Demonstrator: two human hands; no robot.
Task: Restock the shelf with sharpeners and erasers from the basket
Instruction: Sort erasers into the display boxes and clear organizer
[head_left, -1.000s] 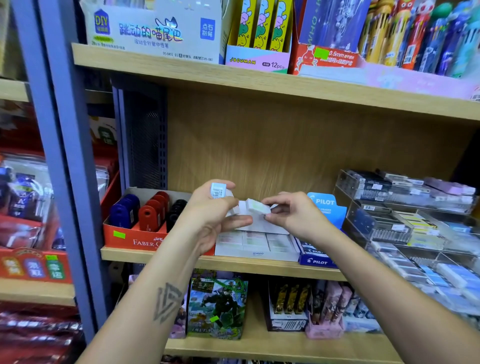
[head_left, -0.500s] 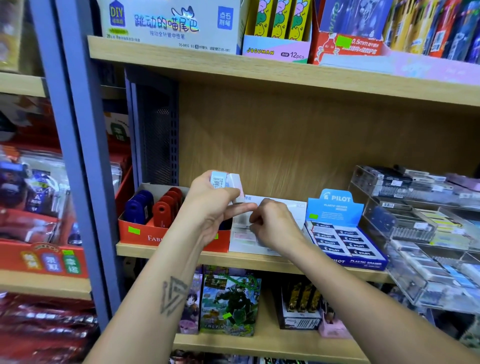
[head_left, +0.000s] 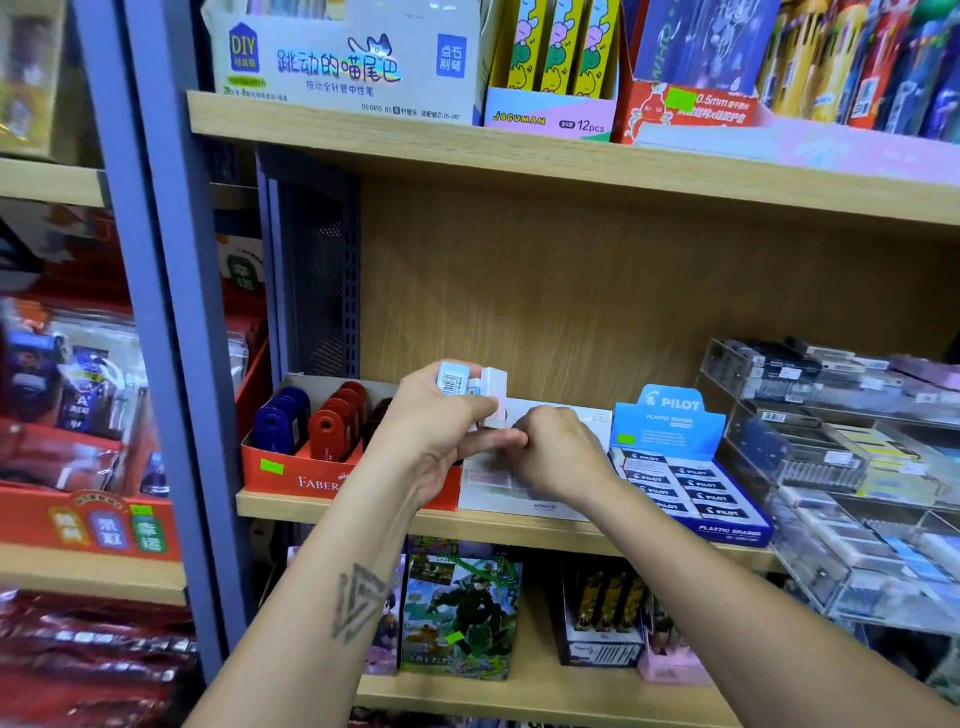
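At frame centre the left hand (head_left: 441, 431) still grips 2 small erasers (head_left: 470, 384) above the white eraser box (head_left: 524, 493) on the shelf (head_left: 509, 525). The right hand (head_left: 558, 457), fingers curled, has stayed low over that box since 0.5 s ago; whether it pinches anything cannot be told.

Middle shelf (head_left: 498, 525): from left to right, the Faber sharpener box (head_left: 311, 470), the flat eraser box (head_left: 519, 499), the Pilot eraser box (head_left: 691, 488), the clear organiser (head_left: 831, 457).
Sharpeners (head_left: 324, 426): standing in rows in the Faber sharpener box.
My left hand (head_left: 436, 431): in front of the Faber sharpener box, erasers (head_left: 470, 384) held up in it.
My right hand (head_left: 556, 452): over the flat eraser box, just beside my left hand.
Top shelf (head_left: 467, 150): above, with the DIY pen box (head_left: 343, 57) left of the Joguman box (head_left: 550, 109).
Bottom shelf (head_left: 519, 691): below, under my forearms, carrying the card packs (head_left: 462, 613).
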